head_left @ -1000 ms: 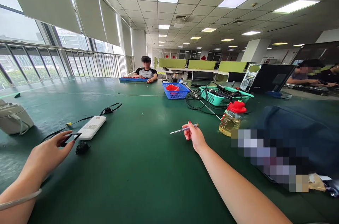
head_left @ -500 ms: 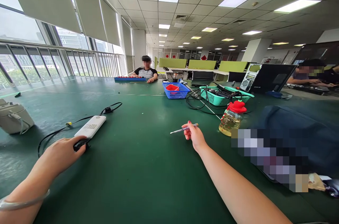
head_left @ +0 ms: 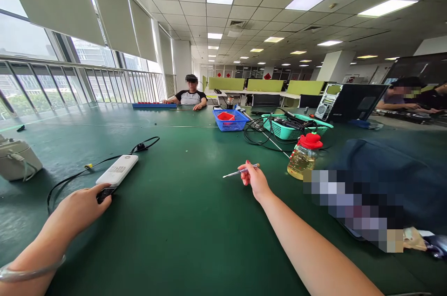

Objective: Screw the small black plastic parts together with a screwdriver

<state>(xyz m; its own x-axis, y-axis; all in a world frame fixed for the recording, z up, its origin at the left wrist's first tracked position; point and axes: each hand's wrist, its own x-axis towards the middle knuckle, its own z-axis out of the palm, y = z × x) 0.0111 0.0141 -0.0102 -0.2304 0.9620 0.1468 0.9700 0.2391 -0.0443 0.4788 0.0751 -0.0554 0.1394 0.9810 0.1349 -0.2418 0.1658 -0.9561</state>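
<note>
On the left of the dark green surface (head_left: 181, 235), the left hand (head_left: 82, 209) is gripping a small black object (head_left: 105, 193) between thumb and fingers; fingers are covering part of it, so can't tell its full shape. It's sitting right by the near end of a white rectangular block with rounded corners (head_left: 118, 169). A thin black cable with a yellow tag (head_left: 108, 161) is running behind the block.

Right hand (head_left: 256, 182) is closing around a slim screwdriver with a thin metal shaft (head_left: 231, 174), near mid-surface. Tip is pointing left, well apart from the black object. Can't tell if that hand is touching the surface.

A clear jar with a red lid and yellowish liquid (head_left: 301, 163) is standing beyond the right hand, to its right. Farther back, a blue plastic basket (head_left: 237, 124) is holding a red tray (head_left: 226, 117).
</note>
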